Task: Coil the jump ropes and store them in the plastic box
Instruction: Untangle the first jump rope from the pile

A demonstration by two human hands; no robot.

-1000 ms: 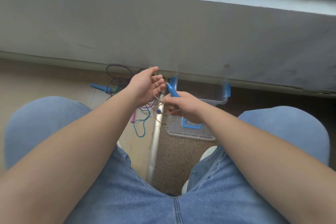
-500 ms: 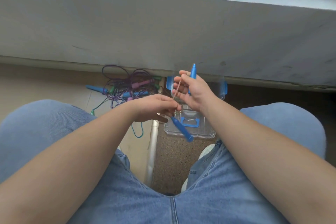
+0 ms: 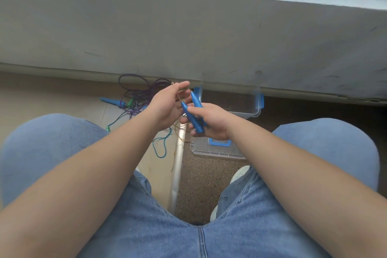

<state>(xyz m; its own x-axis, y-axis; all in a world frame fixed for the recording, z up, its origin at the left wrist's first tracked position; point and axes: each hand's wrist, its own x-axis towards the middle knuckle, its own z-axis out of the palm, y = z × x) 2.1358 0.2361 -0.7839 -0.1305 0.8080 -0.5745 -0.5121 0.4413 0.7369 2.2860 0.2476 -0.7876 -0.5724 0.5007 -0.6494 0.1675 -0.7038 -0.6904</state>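
Right hand: curled round two blue handles, which are pinched side by side between thumb and fingers; their tapered tips point up and away from the grip, and their butt ends stick out below it.
Left hand: held just left of the grip, palm turned toward it, fingers straight and spread; nothing is clasped.
Cord: a thin tan line is seen crossing the left palm and hanging in loops under the grip; whether it is wound round the fingers cannot be told.
Box: clear plastic with blue latches, set on the floor beyond and right of the grip, partly hidden by the right hand.
Lid: clear, with a blue handle, laid flat on the floor directly below the grip and touching the box's near side.
Pile: purple, blue and green ropes are left tangled on the floor, left of the grip and behind the left hand.
Teal rope: a loop is trailed from the pile to below-left of the grip.
Strip: a metal floor strip runs from under the grip toward the person.
Jeans: both knees are seen either side, nearer than the grip.
Wall: a grey surface rises beyond the grip.
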